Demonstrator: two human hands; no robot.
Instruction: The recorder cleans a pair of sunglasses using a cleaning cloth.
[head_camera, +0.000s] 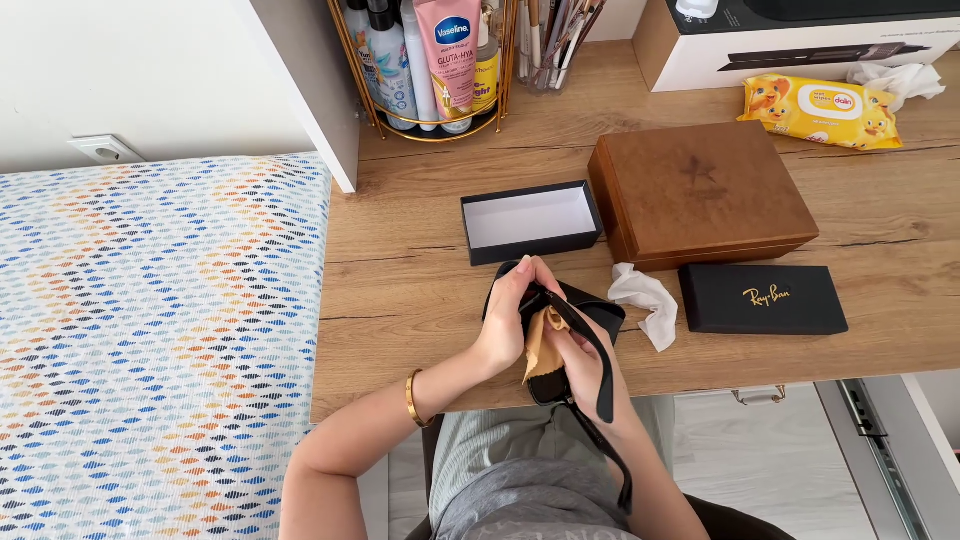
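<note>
Both hands at the near worktop (400, 290) edge: left hand (503, 325) pinching black sunglasses (575, 330) by the frame, right hand (580, 365) pressing a tan cloth (542, 345) on a lens. Light, probably fragile, smudge-prone; best gripped by frame, not lenses.

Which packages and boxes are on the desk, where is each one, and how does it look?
Wet wipes pack: back right, flat, yellow with white label.
Wooden box: centre, brown, closed.
Open box tray: left of the wooden box, black outside, white inside, empty.
Black box lid: right front, flat, gold print.
White carton: back right corner.
Pink tube: in the gold wire rack, back.
</note>
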